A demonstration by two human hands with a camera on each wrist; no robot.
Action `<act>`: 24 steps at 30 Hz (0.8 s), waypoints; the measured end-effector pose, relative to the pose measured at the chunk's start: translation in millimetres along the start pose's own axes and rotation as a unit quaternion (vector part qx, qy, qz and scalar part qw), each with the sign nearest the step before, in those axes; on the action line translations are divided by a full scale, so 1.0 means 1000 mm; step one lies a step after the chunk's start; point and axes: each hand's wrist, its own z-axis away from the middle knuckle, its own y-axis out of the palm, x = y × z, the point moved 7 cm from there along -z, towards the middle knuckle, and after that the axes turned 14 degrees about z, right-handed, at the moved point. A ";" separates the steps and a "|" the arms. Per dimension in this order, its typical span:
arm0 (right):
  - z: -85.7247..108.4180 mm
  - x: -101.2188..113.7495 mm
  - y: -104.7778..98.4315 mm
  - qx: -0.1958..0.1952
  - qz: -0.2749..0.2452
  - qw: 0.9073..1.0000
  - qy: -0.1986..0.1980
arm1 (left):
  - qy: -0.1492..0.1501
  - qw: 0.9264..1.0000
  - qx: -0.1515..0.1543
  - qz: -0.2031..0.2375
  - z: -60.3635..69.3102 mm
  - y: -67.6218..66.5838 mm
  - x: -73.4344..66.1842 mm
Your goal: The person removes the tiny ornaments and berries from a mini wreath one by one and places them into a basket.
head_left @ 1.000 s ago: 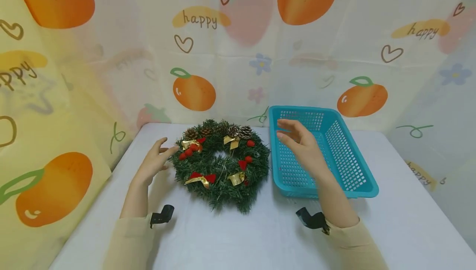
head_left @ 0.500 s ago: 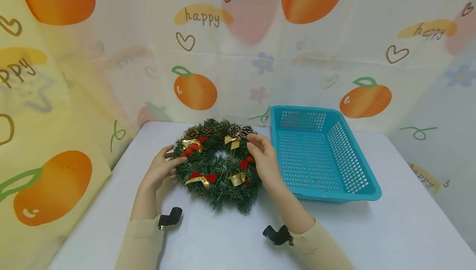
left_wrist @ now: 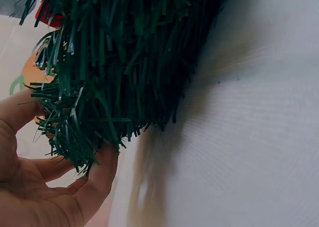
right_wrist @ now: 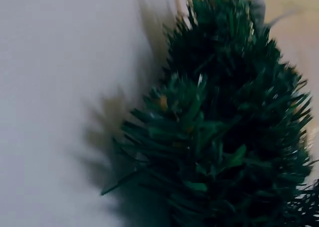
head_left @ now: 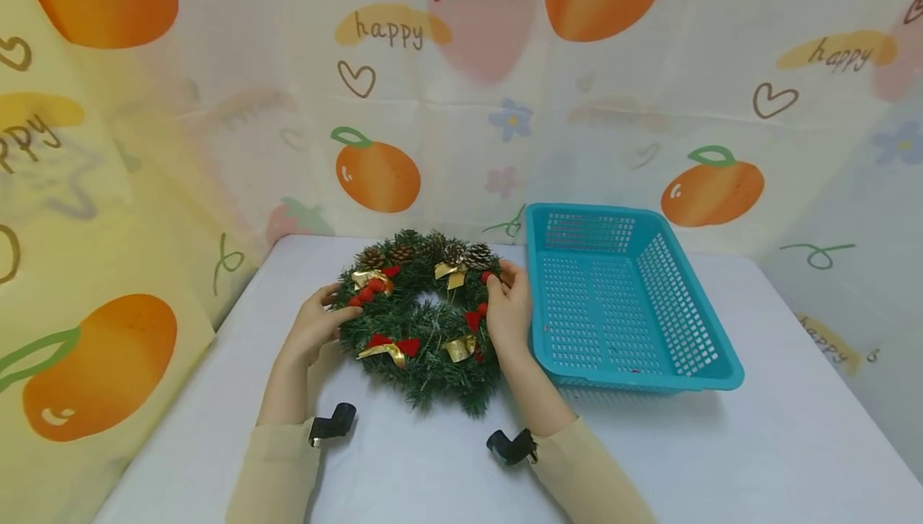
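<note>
A green wreath (head_left: pixel 433 324) with pinecones, red berries and red and gold bows lies flat on the white table. The left hand (head_left: pixel 310 328) grips its left edge, thumb on top and fingers round the outer side. In the left wrist view that hand (left_wrist: pixel 65 187) has the green needles between thumb and fingers. At the wreath's right edge, the right hand (head_left: pixel 510 308) holds it with the thumb near the berries and the other fingers on the outer side. Dark green needles (right_wrist: pixel 219 127) fill much of the right wrist view, where fingertips show only at the top edge.
A blue-green plastic basket (head_left: pixel 598 308) with perforated walls stands right of the wreath, close beside the right hand. The white table (head_left: pixel 418 468) meets a fruit-patterned cloth (head_left: pixel 447 123) at the back. Another part of that cloth hangs along the left side.
The right hand has moved left from over the basket to the wreath's right edge and taken hold. The left hand has shifted slightly right and closed on the left edge. The wreath has stayed in place.
</note>
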 end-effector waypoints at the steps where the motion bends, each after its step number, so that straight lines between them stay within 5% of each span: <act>1: -0.003 -0.001 0.001 -0.004 0.003 1.000 0.002 | 0.000 1.000 0.000 0.000 0.000 0.000 0.000; 11: -0.019 -0.011 0.008 -0.013 0.046 0.999 0.025 | -0.004 1.000 -0.006 -0.028 -0.001 0.000 0.001; 24: -0.025 -0.017 0.009 -0.062 0.138 0.988 -0.029 | 0.002 1.000 -0.004 -0.028 -0.001 0.002 0.002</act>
